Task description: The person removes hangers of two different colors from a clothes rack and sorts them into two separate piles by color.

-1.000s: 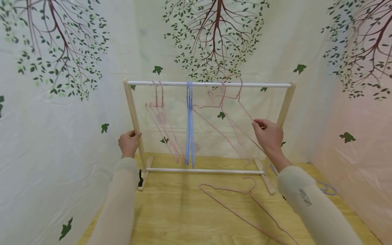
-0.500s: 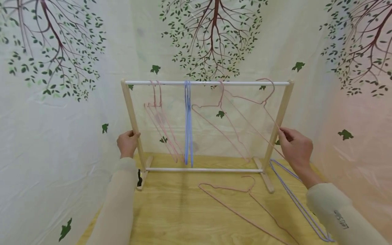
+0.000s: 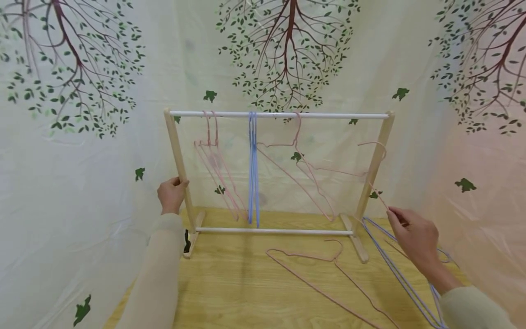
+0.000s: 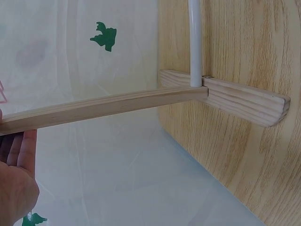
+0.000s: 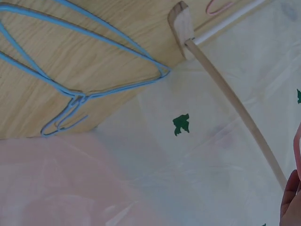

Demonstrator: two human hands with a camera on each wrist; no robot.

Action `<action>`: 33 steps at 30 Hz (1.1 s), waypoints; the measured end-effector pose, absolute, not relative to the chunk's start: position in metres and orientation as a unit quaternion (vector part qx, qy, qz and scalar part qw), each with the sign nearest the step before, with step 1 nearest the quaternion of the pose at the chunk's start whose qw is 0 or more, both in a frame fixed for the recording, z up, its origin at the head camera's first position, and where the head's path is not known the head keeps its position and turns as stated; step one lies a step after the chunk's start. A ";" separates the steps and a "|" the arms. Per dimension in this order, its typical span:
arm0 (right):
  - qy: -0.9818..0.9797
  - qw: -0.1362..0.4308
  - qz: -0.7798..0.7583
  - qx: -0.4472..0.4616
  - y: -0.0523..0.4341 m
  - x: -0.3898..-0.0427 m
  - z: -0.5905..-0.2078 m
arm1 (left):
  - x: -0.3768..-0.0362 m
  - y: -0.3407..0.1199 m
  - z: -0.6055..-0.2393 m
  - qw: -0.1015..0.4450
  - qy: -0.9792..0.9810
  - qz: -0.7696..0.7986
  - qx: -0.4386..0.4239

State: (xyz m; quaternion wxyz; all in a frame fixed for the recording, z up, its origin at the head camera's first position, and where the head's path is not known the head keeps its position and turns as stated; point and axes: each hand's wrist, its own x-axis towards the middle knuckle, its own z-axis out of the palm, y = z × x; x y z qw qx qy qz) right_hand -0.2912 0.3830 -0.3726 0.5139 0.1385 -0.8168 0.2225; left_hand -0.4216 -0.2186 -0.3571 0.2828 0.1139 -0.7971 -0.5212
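Observation:
My left hand (image 3: 171, 195) grips the left wooden post (image 3: 177, 153) of a small clothes rack. In the left wrist view, fingers (image 4: 27, 153) curl under that post. Off the right end of the rack, my right hand (image 3: 416, 237) pinches a pink wire hanger (image 3: 338, 171) by its side; its hook is off the rail, near the right post (image 3: 374, 164). On the white top rail (image 3: 337, 115) hang two pink hangers (image 3: 216, 132) at left, a few blue hangers (image 3: 252, 169) bunched mid-rail and one pink hanger (image 3: 297, 128) to their right. Only part of the right hand (image 5: 291, 200) shows in its wrist view.
Another pink hanger (image 3: 304, 278) lies on the wooden table (image 3: 222, 283) before the rack. Blue hangers (image 5: 80, 28) lie at the table's right side, beside the rack's right foot (image 3: 359, 246). A printed sheet with trees and leaves (image 3: 164, 68) surrounds the table.
My right hand has moved right and down with the pink hanger, whose hook went from above the rail to below it near the right post. The left hand has stayed on its post.

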 end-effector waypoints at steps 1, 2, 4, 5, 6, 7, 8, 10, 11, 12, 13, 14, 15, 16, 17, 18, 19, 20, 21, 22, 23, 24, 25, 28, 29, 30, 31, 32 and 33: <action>-0.820 0.509 0.223 0.136 0.386 -0.289 -0.378 | -0.422 -0.218 -0.358 0.281 -0.798 -0.521 0.113; -0.823 0.505 0.223 0.135 0.389 -0.288 -0.383 | -0.421 -0.218 -0.358 0.279 -0.797 -0.523 0.114; -0.829 0.499 0.217 0.133 0.393 -0.285 -0.394 | -0.421 -0.218 -0.359 0.276 -0.797 -0.524 0.115; -0.830 0.497 0.213 0.136 0.394 -0.284 -0.399 | -0.421 -0.219 -0.359 0.276 -0.798 -0.523 0.116; -0.832 0.495 0.209 0.137 0.396 -0.283 -0.404 | -0.421 -0.219 -0.359 0.276 -0.799 -0.522 0.115; -0.835 0.492 0.206 0.138 0.397 -0.282 -0.409 | -0.421 -0.219 -0.359 0.276 -0.800 -0.520 0.114; -0.837 0.489 0.203 0.140 0.398 -0.280 -0.414 | -0.422 -0.220 -0.359 0.277 -0.801 -0.519 0.114; -0.841 0.484 0.197 0.142 0.400 -0.278 -0.422 | -0.423 -0.220 -0.360 0.279 -0.800 -0.520 0.111; -0.843 0.481 0.194 0.143 0.401 -0.277 -0.426 | -0.423 -0.220 -0.360 0.280 -0.800 -0.519 0.110; -0.844 0.478 0.195 0.144 0.402 -0.276 -0.430 | -0.424 -0.220 -0.359 0.281 -0.800 -0.519 0.110; -0.847 0.472 0.198 0.142 0.402 -0.274 -0.434 | -0.424 -0.220 -0.359 0.282 -0.800 -0.518 0.110; -0.851 0.465 0.201 0.139 0.402 -0.272 -0.437 | -0.425 -0.220 -0.359 0.284 -0.799 -0.518 0.111; -0.855 0.455 0.209 0.136 0.401 -0.270 -0.440 | -0.426 -0.220 -0.359 0.285 -0.799 -0.517 0.111; -0.859 0.444 0.216 0.134 0.401 -0.267 -0.444 | -0.426 -0.220 -0.359 0.286 -0.799 -0.517 0.112; -0.864 0.431 0.224 0.130 0.400 -0.265 -0.447 | -0.426 -0.220 -0.359 0.285 -0.799 -0.517 0.113; -0.868 0.419 0.235 0.125 0.398 -0.263 -0.449 | -0.426 -0.220 -0.358 0.286 -0.798 -0.518 0.113; -0.873 0.404 0.243 0.121 0.398 -0.261 -0.453 | -0.425 -0.219 -0.358 0.286 -0.798 -0.519 0.114; -0.877 0.390 0.252 0.119 0.396 -0.259 -0.455 | -0.424 -0.219 -0.358 0.286 -0.797 -0.520 0.114; -0.880 0.378 0.261 0.118 0.395 -0.257 -0.458 | -0.423 -0.219 -0.358 0.286 -0.796 -0.520 0.115; -0.883 0.367 0.267 0.117 0.394 -0.255 -0.460 | -0.422 -0.219 -0.358 0.286 -0.796 -0.520 0.115; -0.885 0.357 0.276 0.115 0.393 -0.254 -0.463 | -0.421 -0.219 -0.358 0.286 -0.796 -0.520 0.115; -0.886 0.350 0.283 0.114 0.391 -0.252 -0.465 | -0.421 -0.219 -0.358 0.287 -0.796 -0.520 0.116; -0.887 0.343 0.289 0.111 0.390 -0.250 -0.468 | -0.420 -0.219 -0.358 0.287 -0.796 -0.520 0.116; -0.889 0.325 0.307 0.103 0.385 -0.244 -0.477 | -0.418 -0.218 -0.358 0.290 -0.798 -0.517 0.115; -0.888 0.319 0.314 0.105 0.384 -0.242 -0.481 | -0.418 -0.217 -0.358 0.291 -0.798 -0.515 0.115; -0.888 0.311 0.321 0.106 0.382 -0.241 -0.483 | -0.417 -0.217 -0.358 0.292 -0.798 -0.515 0.114; -0.888 0.302 0.329 0.108 0.380 -0.239 -0.486 | -0.416 -0.216 -0.358 0.293 -0.798 -0.515 0.114; -0.889 0.290 0.338 0.109 0.379 -0.237 -0.489 | -0.415 -0.215 -0.359 0.293 -0.798 -0.514 0.113; -0.889 0.277 0.348 0.110 0.377 -0.235 -0.492 | -0.414 -0.214 -0.359 0.294 -0.798 -0.514 0.113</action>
